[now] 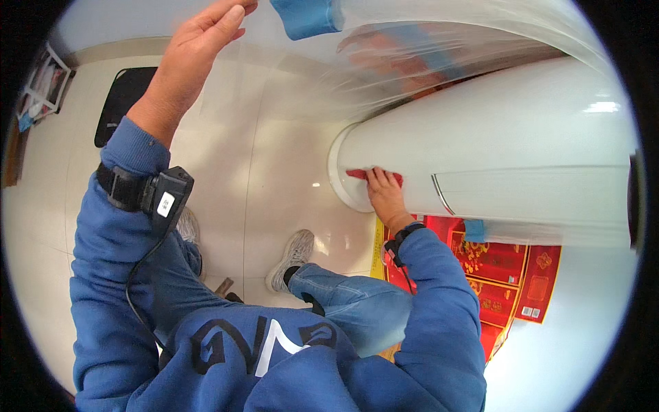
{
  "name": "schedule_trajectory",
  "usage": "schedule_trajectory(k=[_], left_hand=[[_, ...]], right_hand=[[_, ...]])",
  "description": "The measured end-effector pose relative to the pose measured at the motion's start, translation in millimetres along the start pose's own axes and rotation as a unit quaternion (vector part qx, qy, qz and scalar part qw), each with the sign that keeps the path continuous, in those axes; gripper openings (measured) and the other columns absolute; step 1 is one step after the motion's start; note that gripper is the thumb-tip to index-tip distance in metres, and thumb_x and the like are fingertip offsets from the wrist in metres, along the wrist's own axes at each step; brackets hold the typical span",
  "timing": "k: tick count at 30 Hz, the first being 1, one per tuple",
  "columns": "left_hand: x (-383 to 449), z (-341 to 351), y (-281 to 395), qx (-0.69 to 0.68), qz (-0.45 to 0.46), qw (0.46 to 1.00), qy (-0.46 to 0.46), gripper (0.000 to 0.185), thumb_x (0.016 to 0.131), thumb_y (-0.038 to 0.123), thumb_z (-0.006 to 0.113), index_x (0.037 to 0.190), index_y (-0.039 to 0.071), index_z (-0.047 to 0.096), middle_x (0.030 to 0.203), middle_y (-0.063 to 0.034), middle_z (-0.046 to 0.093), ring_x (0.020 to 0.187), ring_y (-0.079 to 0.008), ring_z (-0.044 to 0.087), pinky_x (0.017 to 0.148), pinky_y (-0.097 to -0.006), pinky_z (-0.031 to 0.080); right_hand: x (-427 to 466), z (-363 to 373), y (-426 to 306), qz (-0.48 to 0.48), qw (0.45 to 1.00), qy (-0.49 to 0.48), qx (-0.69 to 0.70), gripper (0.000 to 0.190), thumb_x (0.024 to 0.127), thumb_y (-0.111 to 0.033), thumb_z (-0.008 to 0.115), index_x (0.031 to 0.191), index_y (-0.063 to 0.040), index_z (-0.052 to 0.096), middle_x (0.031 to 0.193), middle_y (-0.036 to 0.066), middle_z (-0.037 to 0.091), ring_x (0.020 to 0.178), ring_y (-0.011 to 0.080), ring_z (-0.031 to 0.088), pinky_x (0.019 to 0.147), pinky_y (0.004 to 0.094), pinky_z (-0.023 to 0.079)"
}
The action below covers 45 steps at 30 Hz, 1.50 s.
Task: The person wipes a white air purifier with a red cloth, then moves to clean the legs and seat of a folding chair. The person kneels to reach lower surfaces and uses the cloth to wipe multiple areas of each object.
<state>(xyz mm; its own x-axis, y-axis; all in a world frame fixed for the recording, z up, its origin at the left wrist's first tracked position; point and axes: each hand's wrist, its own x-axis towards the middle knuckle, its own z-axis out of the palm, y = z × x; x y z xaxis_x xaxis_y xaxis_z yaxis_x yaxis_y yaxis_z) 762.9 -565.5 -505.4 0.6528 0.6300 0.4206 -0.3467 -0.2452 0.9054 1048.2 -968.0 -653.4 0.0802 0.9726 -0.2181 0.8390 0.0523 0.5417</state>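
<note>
My right hand (386, 198) presses a red cloth (357, 174) against the lower side of a tall, rounded white appliance (494, 123), near its round base. Clear plastic film (319, 72) hangs loosely along the appliance's far side, with a piece of blue tape (308, 19) on it. My left hand (213, 28) is raised at the upper left, by the film's edge; its fingertips reach the picture's rim, and whether they grip the film cannot be told. Another piece of blue tape (474, 230) sits on the appliance's near side.
Red and gold printed boxes (489, 257) stand beside the appliance on the right. On the tiled floor (221, 154) lies a black flat object (123, 103), partly behind my left forearm. A white-framed rack (46, 85) stands at the far left. Both my shoes are on the floor.
</note>
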Motion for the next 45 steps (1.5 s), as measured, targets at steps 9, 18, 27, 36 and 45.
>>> schedule_trajectory(k=[9,18,27,36,45], left_hand=[[7.3,2.1,-16.3,-0.052,-0.069,0.996,-0.017,0.049,0.104,0.034,0.043,0.140,0.003,0.049,0.143,-0.0117,0.050,0.136,-0.0230,0.043,0.109,-0.0388,0.036],[10.5,7.4,-13.3,-0.086,-0.099,0.991,-0.025,0.051,0.104,0.037,0.045,0.141,0.003,0.047,0.145,-0.0109,0.047,0.138,-0.0231,0.041,0.108,-0.0416,0.037],[4.5,11.7,2.4,-0.098,-0.121,0.988,-0.011,0.055,0.103,0.038,0.045,0.144,0.001,0.043,0.148,-0.0128,0.044,0.140,-0.0246,0.038,0.108,-0.0430,0.036],[0.8,9.2,-12.5,-0.116,-0.112,0.987,-0.019,0.057,0.104,0.040,0.043,0.145,0.001,0.040,0.150,-0.0127,0.041,0.141,-0.0254,0.036,0.110,-0.0452,0.033],[-3.3,7.7,-18.0,-0.104,-0.107,0.988,-0.029,0.050,0.105,0.035,0.041,0.144,0.003,0.043,0.148,-0.0113,0.044,0.140,-0.0242,0.037,0.109,-0.0424,0.035]], right_hand=[[-30.8,-182.1,92.2,0.191,0.961,0.180,-0.093,0.036,0.079,-0.017,0.061,0.113,-0.008,0.066,0.135,0.009,0.053,0.129,0.0286,0.045,0.105,0.0496,0.035],[-72.8,-342.2,204.4,0.332,0.809,0.427,-0.230,0.033,0.085,-0.015,0.065,0.118,-0.016,0.064,0.134,0.007,0.054,0.123,0.0314,0.049,0.096,0.0466,0.039],[-62.2,-169.2,114.3,0.261,0.922,0.277,-0.074,0.034,0.083,-0.012,0.058,0.116,-0.008,0.064,0.136,0.010,0.054,0.128,0.0281,0.048,0.101,0.0461,0.039],[-95.1,-182.4,136.7,0.223,0.930,0.284,-0.070,0.035,0.086,-0.011,0.056,0.119,-0.015,0.064,0.141,0.005,0.051,0.134,0.0266,0.044,0.107,0.0510,0.034],[-156.4,-349.0,288.8,0.403,0.673,0.610,-0.115,0.049,0.086,-0.009,0.061,0.134,-0.008,0.053,0.141,0.018,0.044,0.130,0.0367,0.042,0.108,0.0515,0.032]])
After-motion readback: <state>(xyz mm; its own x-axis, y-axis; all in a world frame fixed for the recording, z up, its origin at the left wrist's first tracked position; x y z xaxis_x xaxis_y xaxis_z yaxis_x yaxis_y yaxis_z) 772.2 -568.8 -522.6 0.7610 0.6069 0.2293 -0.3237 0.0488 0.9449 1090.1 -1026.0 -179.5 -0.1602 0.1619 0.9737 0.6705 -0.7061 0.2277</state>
